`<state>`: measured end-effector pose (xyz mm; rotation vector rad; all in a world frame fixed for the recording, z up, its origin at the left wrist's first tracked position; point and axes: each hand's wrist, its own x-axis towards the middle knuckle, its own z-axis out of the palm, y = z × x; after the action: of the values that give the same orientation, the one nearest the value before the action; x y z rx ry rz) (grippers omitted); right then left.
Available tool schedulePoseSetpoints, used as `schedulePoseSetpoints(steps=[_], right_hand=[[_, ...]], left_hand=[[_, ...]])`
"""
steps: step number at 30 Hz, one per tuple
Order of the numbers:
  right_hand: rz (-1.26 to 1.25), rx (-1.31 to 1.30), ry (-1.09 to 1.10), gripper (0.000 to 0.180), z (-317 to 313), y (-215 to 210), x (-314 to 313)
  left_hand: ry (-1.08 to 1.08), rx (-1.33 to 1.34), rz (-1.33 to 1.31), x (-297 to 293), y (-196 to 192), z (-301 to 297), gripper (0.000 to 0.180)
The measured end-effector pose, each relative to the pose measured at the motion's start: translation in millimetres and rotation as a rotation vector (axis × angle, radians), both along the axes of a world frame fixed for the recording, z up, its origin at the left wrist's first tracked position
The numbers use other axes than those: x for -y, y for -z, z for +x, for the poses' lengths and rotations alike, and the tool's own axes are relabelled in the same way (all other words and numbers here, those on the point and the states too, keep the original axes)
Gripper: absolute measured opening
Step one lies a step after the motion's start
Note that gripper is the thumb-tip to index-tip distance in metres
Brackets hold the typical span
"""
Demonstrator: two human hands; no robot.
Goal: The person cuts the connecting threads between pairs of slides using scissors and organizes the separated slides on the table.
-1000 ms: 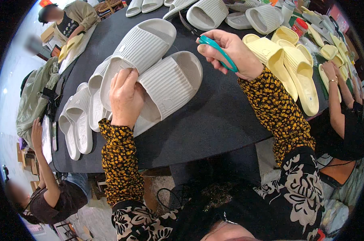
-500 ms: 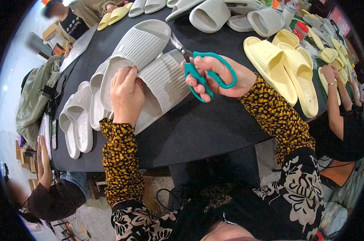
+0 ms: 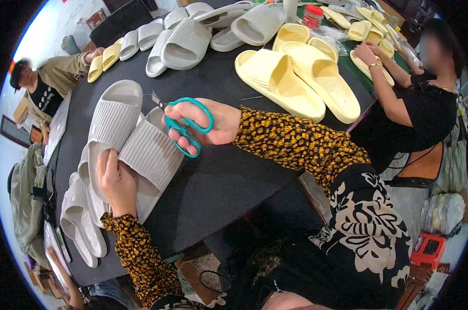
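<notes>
My left hand [image 3: 116, 182] grips a light grey slide sandal [image 3: 112, 118] with a ribbed strap, its fingers at the strap's edge. The sandal is held tilted over other grey slides. Through the teal handles of a pair of scissors [image 3: 211, 118] go the fingers of my right hand [image 3: 213, 120]. The short scissor blades point at the rim of the held sandal. Under and beside both hands lies a second ribbed grey slide [image 3: 152, 155], its inner part partly covered by my left hand. A smaller grey pair [image 3: 78, 209] sits to the left.
Yellow slides [image 3: 283, 82] lie on the black table [image 3: 218, 191] to the right, with more grey slides [image 3: 185, 44] at the back. A red-lidded jar [image 3: 312, 16] stands behind them. A co-worker [image 3: 399, 98] handles a yellow slide at right; another person [image 3: 50, 90] is at far left.
The view has swung to the right, so both hands and the slides appear further left and lower. My left hand still grips the slide, and my right hand still holds the scissors near its rim.
</notes>
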<state>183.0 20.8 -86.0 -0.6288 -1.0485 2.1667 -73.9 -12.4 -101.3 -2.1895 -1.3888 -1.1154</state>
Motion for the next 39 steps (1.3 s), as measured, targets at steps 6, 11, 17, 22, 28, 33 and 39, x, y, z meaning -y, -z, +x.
schedulePoseSetpoints(steps=[6,11,17,22,28,33,39], right_hand=[[-0.016,-0.066,-0.017,0.028,3,2,-6],[0.122,-0.010,-0.147,0.029,-5,5,6],[0.170,-0.051,-0.304,0.038,-19,5,18],[0.167,-0.011,-0.260,0.041,-21,1,24],[0.021,-0.066,-0.080,0.034,-13,-3,3],[-0.028,-0.013,0.125,0.031,-9,2,-11],[-0.056,0.029,0.348,0.035,8,26,-33]], left_hand=[[-0.041,0.003,-0.054,0,-3,1,0.028],[-0.025,0.042,-0.061,0,-6,6,0.027],[-0.101,-0.042,-0.021,0,-3,-3,0.026],[-0.053,0.017,0.016,-3,-2,-3,0.023],[-0.095,-0.010,0.013,-1,-1,-4,0.023],[-0.107,-0.014,0.024,-3,1,-3,0.023],[-0.055,0.112,-0.078,-1,-11,15,0.020]])
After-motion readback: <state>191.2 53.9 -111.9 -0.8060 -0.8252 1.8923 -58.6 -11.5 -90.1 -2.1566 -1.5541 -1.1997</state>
